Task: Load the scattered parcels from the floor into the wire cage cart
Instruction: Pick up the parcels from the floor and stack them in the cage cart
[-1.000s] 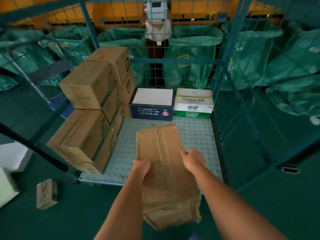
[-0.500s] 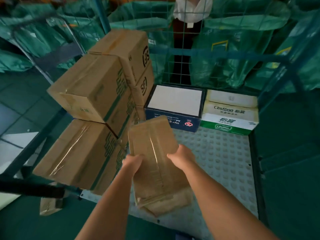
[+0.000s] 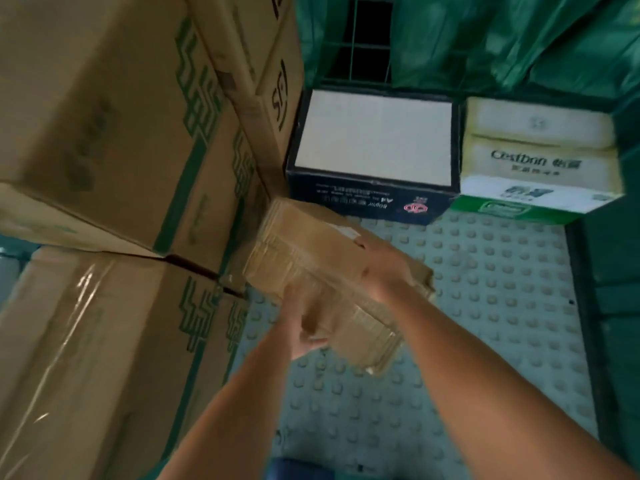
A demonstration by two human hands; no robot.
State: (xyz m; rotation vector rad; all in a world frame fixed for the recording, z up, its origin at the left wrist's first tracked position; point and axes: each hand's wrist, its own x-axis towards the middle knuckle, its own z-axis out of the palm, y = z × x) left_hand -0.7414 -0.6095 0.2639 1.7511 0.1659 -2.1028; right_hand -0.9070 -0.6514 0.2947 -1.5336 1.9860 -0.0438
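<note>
Two arms: reach forward into the cart, left hand (image 3: 304, 327) under the brown parcel (image 3: 322, 271), right hand (image 3: 384, 271) on top.
Cart floor (image 3: 485, 306): stacked cartons (image 3: 104, 133) at 9 o'clock; navy box (image 3: 374, 154) and white-green box (image 3: 536, 157) at 12.
Fingers: both hands grasp the parcel; blurred, likely curled round its edges.
Parcel: just above the floor, beside the stack.

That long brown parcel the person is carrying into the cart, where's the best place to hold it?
Hold the taped brown parcel by its two long sides near the end closest to you, as the left hand and right hand do. It is long and narrow, so a grip from either side probably keeps it steady while its far end slides toward the stacked cartons.
</note>
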